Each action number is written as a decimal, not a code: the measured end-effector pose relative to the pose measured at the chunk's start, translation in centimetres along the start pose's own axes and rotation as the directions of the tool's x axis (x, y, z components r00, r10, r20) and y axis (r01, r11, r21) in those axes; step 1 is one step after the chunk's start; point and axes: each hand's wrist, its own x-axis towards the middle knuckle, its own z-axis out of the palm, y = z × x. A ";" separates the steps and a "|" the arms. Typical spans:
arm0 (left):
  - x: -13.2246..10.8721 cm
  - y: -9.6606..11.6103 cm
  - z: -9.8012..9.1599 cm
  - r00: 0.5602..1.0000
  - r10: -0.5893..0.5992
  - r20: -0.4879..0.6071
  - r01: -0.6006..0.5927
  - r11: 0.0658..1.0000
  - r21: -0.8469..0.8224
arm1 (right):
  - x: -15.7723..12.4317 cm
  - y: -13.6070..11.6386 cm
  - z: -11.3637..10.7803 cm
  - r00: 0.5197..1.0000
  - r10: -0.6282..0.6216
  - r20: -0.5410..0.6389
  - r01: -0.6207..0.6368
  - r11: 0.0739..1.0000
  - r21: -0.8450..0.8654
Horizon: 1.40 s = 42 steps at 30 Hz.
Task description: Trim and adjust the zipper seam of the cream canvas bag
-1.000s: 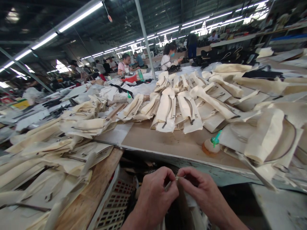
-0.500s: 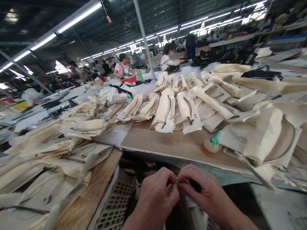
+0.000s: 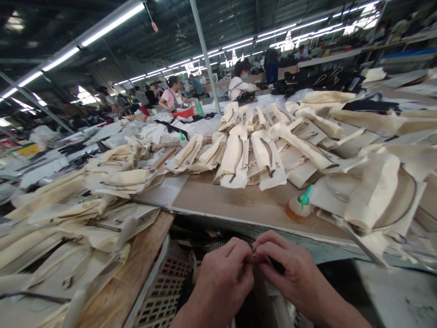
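Below the table's front edge, my left hand [image 3: 223, 275] and my right hand [image 3: 290, 266] meet fingertip to fingertip. Both are closed in a pinch on something small, mostly hidden by the fingers and too small to name. Under them hangs dim brownish material, partly covered by my hands. On the table [image 3: 218, 200] just beyond stands a squat glue bottle [image 3: 298, 209] with a green nozzle, apart from my right hand. Cream fabric pieces with dark zippers [image 3: 235, 157] lie in rows past the table's bare brown strip.
A white plastic basket [image 3: 167, 282] stands left of my hands, beside a wooden board [image 3: 136, 264] with stacked cream pieces [image 3: 82, 246]. More pieces [image 3: 378, 191] overhang the table edge at right. Co-workers [image 3: 241, 82] sit across the tables, behind a slanting metal pole [image 3: 205, 50].
My right hand's fingers have shifted slightly up and closer to the left hand's fingertips. Both hands keep their pinch; the pieces on the table lie as before.
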 end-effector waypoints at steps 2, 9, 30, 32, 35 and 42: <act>0.0 0.0 -0.1 0.999 -0.032 0.000 0.032 0.999 -0.012 | 0.0 0.3 0.3 0.999 -0.020 -0.032 0.021 1.000 0.009; 0.4 -0.1 -0.3 0.991 -0.118 0.058 0.122 0.991 -0.053 | -0.4 1.2 0.8 0.989 -0.118 -0.092 0.114 0.992 -0.051; 0.0 -0.2 -0.3 0.971 -0.234 0.039 0.237 0.953 -0.186 | -0.4 0.5 1.1 0.973 0.205 -0.105 -0.178 0.958 0.225; 0.0 -0.1 -0.4 0.966 -0.251 0.053 0.257 0.944 -0.206 | -0.3 0.4 1.0 0.962 0.260 -0.083 -0.236 0.945 0.224; 0.0 -0.2 -0.6 0.954 -0.288 0.086 0.300 0.925 -0.234 | 0.1 0.5 0.9 0.939 0.338 -0.054 -0.314 0.913 0.259; 0.3 -1.2 -0.6 0.896 -0.375 0.238 0.444 0.777 -0.447 | 1.0 0.6 0.9 0.912 0.410 0.024 -0.367 0.786 0.498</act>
